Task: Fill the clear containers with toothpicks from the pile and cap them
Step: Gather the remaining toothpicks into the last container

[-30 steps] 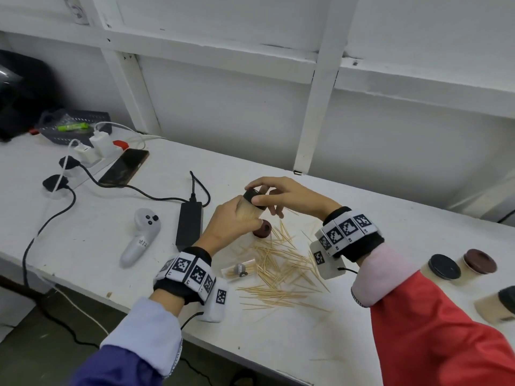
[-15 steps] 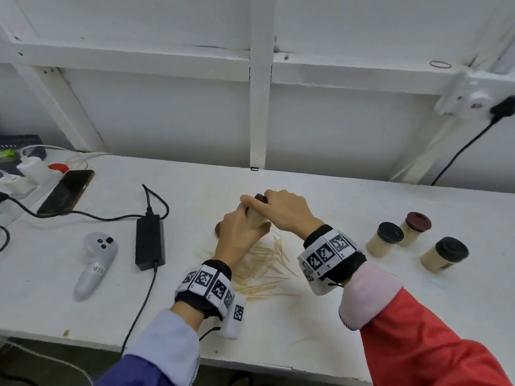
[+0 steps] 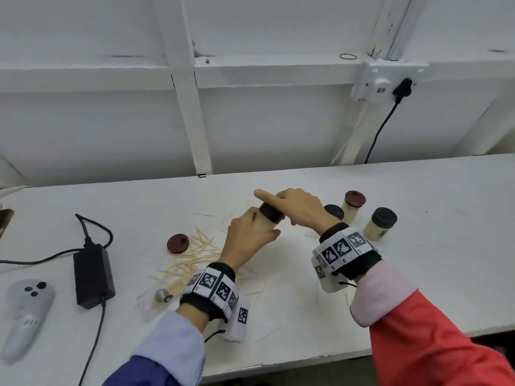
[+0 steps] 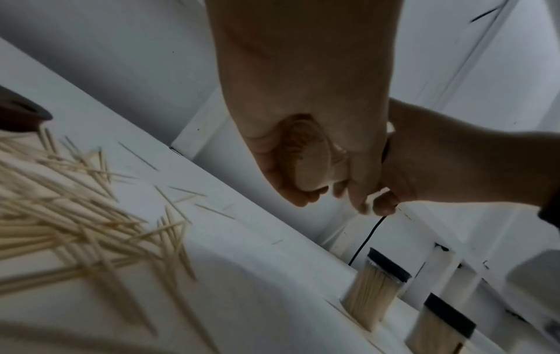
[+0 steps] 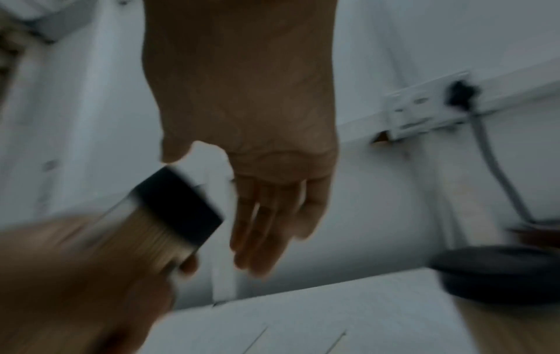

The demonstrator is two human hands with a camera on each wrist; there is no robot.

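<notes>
My left hand (image 3: 249, 232) grips a clear container (image 4: 309, 155) packed with toothpicks and holds it tilted above the table. A black cap (image 3: 271, 213) sits on its top end. My right hand (image 3: 295, 207) hovers over the cap with its index finger straight. In the right wrist view its fingers (image 5: 260, 230) hang straight, apart from the cap (image 5: 179, 210). The toothpick pile (image 3: 192, 260) lies left of my left wrist, with a loose brown cap (image 3: 178, 243) at its far edge. An uncapped clear container (image 3: 149, 298) lies on its side near the pile.
Three capped, filled containers (image 3: 380, 224) stand right of my hands. A black power adapter (image 3: 93, 274) with its cable and a white controller (image 3: 26, 310) lie at the left. A wall socket (image 3: 381, 82) with a plugged black cord is behind. The table's front edge (image 3: 292, 360) is near.
The view has swung right. Both hands carried the container rightwards. My right hand, which pinched and pressed the black cap on, now has straight fingers off the cap.
</notes>
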